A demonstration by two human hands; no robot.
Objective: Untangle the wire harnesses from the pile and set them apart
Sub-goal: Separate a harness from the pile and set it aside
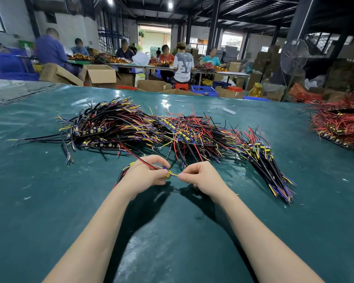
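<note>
– In front of the pile, low over the counter, one wire harness sits between both hands.
– How are the hands set?
– The left hand curls round the harness, thumb and fingertips closed near its small yellow part. The right hand pinches a yellow-and-blue lead between thumb and forefinger. Both forearms come in from the bottom edge, and the hands cast shadows on the green cover.
– What is hard to make out?
– The left palm hides most of the harness. Only black, red and yellow leads stick out behind the wrist. Whether the red wire crossing the left fingers belongs to it or to the pile, I cannot tell.
– And the pile?
– The pile lies just beyond the hands, a long tangle of black, red, yellow and blue wires with rows of small components. A red heap sits well apart at the right, cut off by the frame.
</note>
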